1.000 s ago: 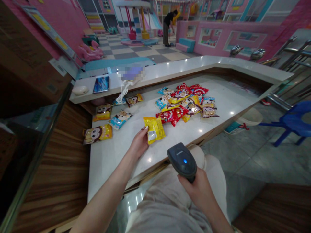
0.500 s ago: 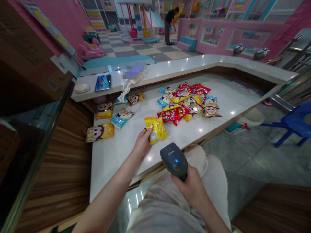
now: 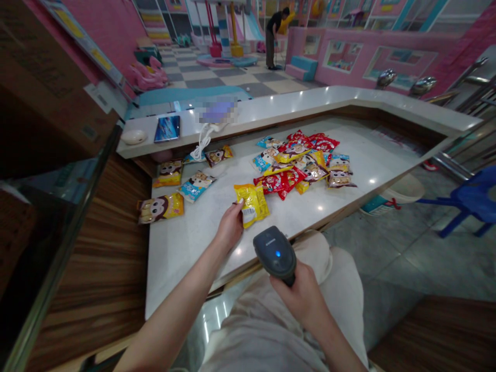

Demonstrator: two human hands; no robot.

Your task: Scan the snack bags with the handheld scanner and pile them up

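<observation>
"Where's the packet?"

"The yellow packet (image 3: 253,204) lies on the white counter (image 3: 186,263), centre of frame, its barcode (image 3: 248,215) up, just below the heap of snack packets (image 3: 298,165). My left hand (image 3: 231,226) grips its edge, fingers closed."

"And the right?"

"My right hand (image 3: 297,297) is clenched round the handheld scanner (image 3: 275,253), near the packet. Looks like the scanning step; I'd judge it calls for aiming the scanner at that barcode."

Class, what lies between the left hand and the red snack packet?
The head view shows a yellow snack packet between the left hand and the red snack packet, with the hand touching it.
</observation>
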